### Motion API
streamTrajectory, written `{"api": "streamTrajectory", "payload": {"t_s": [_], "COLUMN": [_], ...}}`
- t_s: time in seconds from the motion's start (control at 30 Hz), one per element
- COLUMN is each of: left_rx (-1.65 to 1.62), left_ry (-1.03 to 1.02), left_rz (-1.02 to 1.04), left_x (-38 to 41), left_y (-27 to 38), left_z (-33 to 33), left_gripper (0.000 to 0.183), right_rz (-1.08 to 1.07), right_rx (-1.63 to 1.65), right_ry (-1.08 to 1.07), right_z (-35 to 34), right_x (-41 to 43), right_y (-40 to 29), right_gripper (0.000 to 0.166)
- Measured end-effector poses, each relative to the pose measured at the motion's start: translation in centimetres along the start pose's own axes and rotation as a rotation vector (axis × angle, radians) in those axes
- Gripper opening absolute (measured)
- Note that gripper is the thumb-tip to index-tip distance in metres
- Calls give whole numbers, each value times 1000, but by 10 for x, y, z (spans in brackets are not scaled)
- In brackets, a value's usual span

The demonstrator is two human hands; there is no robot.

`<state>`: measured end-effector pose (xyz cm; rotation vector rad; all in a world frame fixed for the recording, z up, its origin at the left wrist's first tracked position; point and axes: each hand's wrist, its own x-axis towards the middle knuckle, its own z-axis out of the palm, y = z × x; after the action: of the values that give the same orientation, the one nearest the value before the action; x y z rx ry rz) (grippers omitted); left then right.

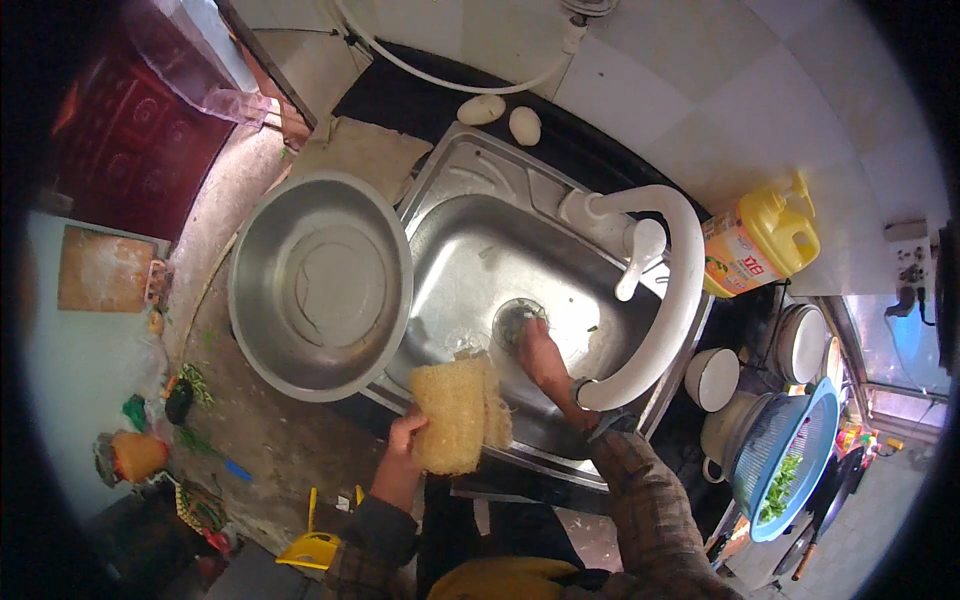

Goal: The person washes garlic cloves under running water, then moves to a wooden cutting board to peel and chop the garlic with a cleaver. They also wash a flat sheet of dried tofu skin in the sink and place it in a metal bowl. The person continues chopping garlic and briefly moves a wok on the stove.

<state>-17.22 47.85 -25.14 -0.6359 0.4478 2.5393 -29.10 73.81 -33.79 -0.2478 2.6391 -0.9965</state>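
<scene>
My left hand (406,444) grips a flat tan loofah (450,417) over the front rim of the stainless steel sink (469,240). Down in the basin, my right hand (543,358) reaches to the round drain (513,321), its fingertips at the opening. Whether those fingers pinch anything is hard to see. Small green scraps lie about the drain and on the wet basin floor. A thick white faucet (688,300) arches over my right forearm and hides part of the wrist.
Left of the sink stands a large metal basin (330,277). Two pale oval objects (501,118) lie behind it. At right are a yellow dish soap jug (765,240), a white bowl (711,379) and a blue colander (814,450) with greens. A yellow dustpan (309,550) is low at left.
</scene>
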Motion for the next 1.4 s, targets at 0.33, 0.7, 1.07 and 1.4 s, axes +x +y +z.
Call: {"api": "streamTrajectory", "payload": {"t_s": [0.33,0.7,1.07,1.4], "left_rx": [-25,-98,343,809], "left_ry": [-9,-68,121,273], "left_rz": [-37,-11,-20,674], "left_x": [1,4,-3,-40], "left_y": [5,2,14,101], "left_z": [21,16,112,207], "left_gripper": [65,58,59,82], "right_rz": [98,70,7,-12], "right_rx": [-555,-264,-258,-567], "right_ry": [-493,-285,8,-342], "right_z": [9,-1,11,13], "right_x": [19,-13,4,8], "right_y": [-23,-7,16,1], "right_gripper": [53,37,49,55]}}
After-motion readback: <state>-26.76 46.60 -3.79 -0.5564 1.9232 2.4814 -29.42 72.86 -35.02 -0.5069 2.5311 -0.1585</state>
